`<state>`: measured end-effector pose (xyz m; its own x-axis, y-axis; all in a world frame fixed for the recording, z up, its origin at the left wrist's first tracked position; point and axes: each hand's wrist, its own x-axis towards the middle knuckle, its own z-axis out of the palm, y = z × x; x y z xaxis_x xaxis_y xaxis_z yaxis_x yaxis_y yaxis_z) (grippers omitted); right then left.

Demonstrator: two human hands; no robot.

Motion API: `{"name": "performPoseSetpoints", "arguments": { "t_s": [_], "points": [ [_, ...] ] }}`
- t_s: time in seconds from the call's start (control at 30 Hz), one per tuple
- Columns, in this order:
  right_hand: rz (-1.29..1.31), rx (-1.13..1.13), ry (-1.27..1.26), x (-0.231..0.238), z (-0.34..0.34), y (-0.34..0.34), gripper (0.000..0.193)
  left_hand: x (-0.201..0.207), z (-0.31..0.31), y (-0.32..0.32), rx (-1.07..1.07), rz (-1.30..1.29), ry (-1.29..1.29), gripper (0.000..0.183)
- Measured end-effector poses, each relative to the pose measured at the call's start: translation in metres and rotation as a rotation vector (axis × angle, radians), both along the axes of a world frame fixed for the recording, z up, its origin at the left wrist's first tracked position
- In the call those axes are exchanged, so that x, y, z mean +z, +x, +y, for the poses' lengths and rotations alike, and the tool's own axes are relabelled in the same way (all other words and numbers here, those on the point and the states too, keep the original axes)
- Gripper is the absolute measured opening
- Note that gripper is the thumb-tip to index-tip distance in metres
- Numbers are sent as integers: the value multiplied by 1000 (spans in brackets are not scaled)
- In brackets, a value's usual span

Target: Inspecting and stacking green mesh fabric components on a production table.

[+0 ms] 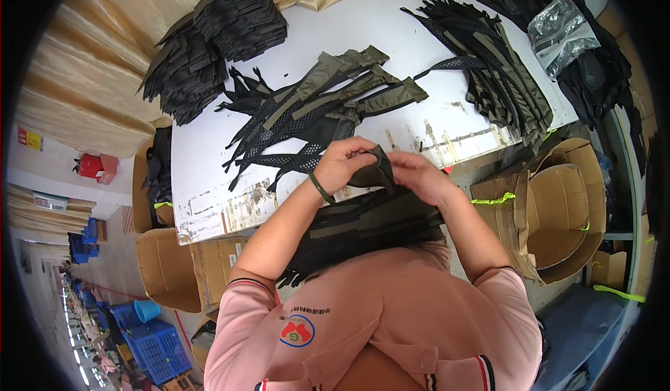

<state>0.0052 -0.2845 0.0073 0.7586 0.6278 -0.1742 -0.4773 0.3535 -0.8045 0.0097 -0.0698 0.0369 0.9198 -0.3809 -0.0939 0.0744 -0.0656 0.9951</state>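
Note:
At the near edge of the table, my left hand (343, 165) pinches a dark olive fabric piece (374, 174) between thumb and fingers. My right hand (421, 176) is at the piece's right edge, its fingers curled in against the cloth; the fingertips are partly hidden. Below both hands, a stack of black and olive fabric pieces (370, 225) lies across my lap. Just beyond my hands, several olive and black mesh strips (314, 101) are spread in a loose, overlapping pile on the white table (335, 14).
Stacked black pieces (241, 17) stand at the far left. On the right lies a pile of mesh strips (499, 70), beside a clear plastic bag (562, 31) on black cloth. Open cardboard boxes flank me, one at right (558, 209) and one at left (167, 269).

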Motion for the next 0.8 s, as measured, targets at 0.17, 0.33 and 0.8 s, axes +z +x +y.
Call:
{"name": "performPoseSetpoints", "arguments": {
  "t_s": [0.17,0.33,0.8],
  "points": [
    [70,99,303,-6,6,-10,20,12,6,6,-14,-227,13,15],
    [126,4,282,3,10,-13,13,9,6,3,-22,-248,-3,16],
    [-475,-410,-585,16,-5,4,25,-2,6,0,96,152,170,26]
  ]
}}
